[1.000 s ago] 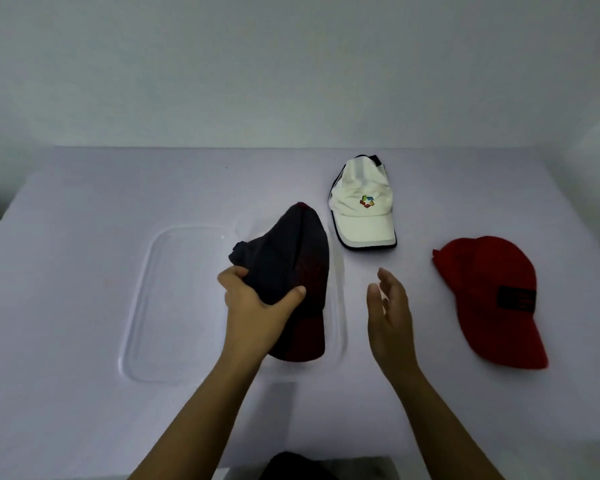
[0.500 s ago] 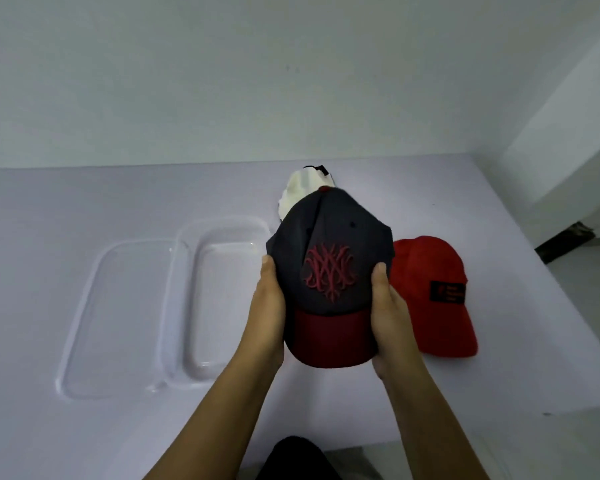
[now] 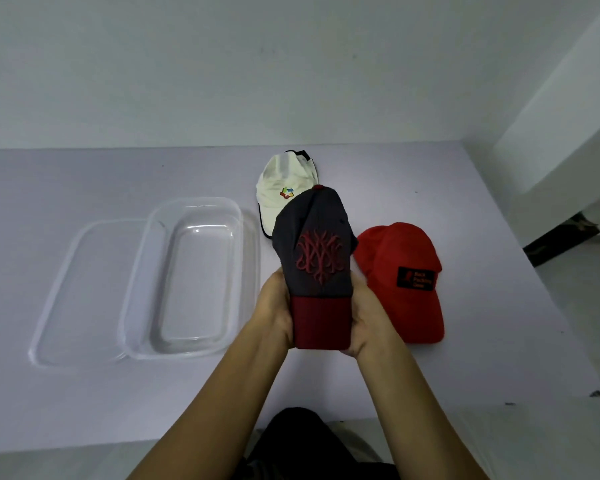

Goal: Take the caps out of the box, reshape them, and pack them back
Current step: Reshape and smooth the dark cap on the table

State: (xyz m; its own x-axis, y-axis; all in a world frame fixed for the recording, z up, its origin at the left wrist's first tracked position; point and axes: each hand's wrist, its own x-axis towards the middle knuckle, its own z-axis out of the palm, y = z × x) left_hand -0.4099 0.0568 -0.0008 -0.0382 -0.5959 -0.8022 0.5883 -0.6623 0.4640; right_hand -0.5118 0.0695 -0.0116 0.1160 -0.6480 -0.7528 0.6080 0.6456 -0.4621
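Dark cap (image 3: 314,251) held over tabletop (image 3: 84,188) middle, right of box (image 3: 194,202) — left hand (image 3: 274,306) and right hand (image 3: 369,317) grip its brim (image 3: 321,323) sides. Risk: squeezing too hard creases brim — crown (image 3: 312,226) may buckle.

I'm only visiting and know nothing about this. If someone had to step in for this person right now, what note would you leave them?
Left hand and right hand: both have a grip on the dark cap, at the sides of its maroon brim, held up above the table.
White cap and red cap lie on the table, right of the clear box. Its lid lies flat on its left.
Done: all three caps are out and the box holds nothing.
Left: shape the dark cap, then pack the caps back. I cannot tell whether the other two are reshaped.
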